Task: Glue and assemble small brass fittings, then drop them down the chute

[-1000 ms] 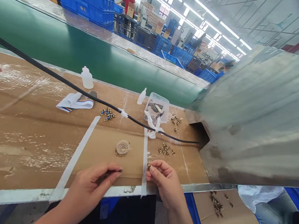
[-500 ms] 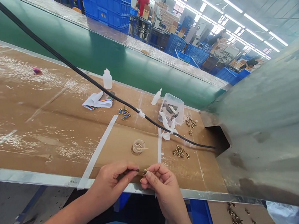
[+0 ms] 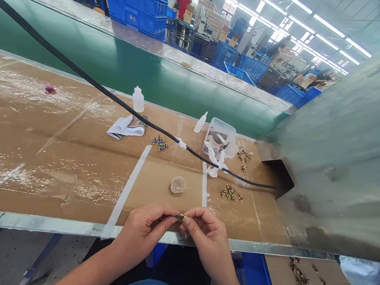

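Observation:
Between my fingertips, over the front edge of the cardboard-covered table point(image 3: 84, 167), is a small gold-and-dark metal piece point(image 3: 181, 216). My left hand point(image 3: 144, 232) pinches its dark end from the left. Thumb and fingers of my right hand point(image 3: 207, 232) close on its gold side. Fine detail of the piece is too small to tell. Just beyond my hands stands a small round clear cup point(image 3: 178, 185) with a thin stick in it. To the right of the cup lies a pile of small brass-coloured pieces point(image 3: 230, 193).
A black cable point(image 3: 122, 106) crosses above the table. Behind it are a white bottle point(image 3: 138, 100), a ribbon point(image 3: 127, 128), blue-and-gold pieces point(image 3: 159, 143), a dropper bottle point(image 3: 201, 123) and a clear plastic box point(image 3: 230, 135). A metal panel point(image 3: 337, 162) rises at right. People work far behind.
My fingertips have come together, and the parts that were apart in each hand now touch or overlap. The whole view has shifted slightly.

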`<move>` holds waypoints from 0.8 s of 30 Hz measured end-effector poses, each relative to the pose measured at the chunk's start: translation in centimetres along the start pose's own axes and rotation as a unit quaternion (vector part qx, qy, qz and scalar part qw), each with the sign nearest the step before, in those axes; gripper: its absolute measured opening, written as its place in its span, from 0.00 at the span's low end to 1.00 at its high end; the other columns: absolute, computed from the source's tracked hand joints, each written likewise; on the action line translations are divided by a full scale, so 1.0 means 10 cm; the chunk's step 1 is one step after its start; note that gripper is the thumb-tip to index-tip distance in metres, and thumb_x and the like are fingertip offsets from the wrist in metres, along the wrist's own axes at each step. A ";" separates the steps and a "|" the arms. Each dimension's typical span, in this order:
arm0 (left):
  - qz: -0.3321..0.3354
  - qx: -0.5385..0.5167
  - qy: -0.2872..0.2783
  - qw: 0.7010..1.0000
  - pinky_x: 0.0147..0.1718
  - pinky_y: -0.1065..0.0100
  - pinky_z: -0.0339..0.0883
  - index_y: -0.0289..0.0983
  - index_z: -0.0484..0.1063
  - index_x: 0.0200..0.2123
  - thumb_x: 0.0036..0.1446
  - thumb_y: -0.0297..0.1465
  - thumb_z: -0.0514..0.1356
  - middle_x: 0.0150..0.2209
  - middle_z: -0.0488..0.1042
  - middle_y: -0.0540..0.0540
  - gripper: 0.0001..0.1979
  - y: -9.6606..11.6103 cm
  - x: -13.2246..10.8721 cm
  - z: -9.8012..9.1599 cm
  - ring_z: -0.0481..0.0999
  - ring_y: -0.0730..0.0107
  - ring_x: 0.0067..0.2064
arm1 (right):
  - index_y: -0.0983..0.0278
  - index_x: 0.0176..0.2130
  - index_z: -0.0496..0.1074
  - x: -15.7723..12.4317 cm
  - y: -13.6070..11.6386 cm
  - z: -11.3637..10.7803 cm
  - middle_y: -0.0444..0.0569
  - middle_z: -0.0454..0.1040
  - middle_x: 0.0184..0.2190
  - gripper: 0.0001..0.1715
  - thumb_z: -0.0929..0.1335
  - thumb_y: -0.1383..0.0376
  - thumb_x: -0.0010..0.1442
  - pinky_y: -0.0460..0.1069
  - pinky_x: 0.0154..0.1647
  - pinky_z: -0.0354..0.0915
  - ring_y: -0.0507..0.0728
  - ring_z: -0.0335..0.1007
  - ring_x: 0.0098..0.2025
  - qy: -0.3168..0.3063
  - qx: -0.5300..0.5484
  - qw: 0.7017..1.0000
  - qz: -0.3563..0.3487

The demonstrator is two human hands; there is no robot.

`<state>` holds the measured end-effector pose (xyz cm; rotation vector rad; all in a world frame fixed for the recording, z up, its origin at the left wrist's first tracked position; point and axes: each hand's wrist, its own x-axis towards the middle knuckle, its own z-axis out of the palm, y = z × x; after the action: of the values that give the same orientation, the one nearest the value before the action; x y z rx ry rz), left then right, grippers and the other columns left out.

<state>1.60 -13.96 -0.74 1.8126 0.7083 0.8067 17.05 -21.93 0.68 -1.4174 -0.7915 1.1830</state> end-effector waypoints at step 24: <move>0.018 0.018 -0.018 0.999 0.37 0.78 0.68 0.42 0.74 0.39 0.62 0.27 0.56 0.36 0.78 0.53 0.07 -0.01 0.00 -0.04 0.76 0.76 0.36 | 0.66 0.33 0.73 -0.05 0.09 0.04 0.48 0.73 0.27 0.10 0.67 0.61 0.60 0.45 0.27 0.64 0.53 0.68 0.29 0.052 -0.145 0.983 -0.096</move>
<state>1.29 -13.70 -0.73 1.8737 0.6720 0.7876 16.42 -22.47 -0.07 -1.5853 -1.0331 0.8642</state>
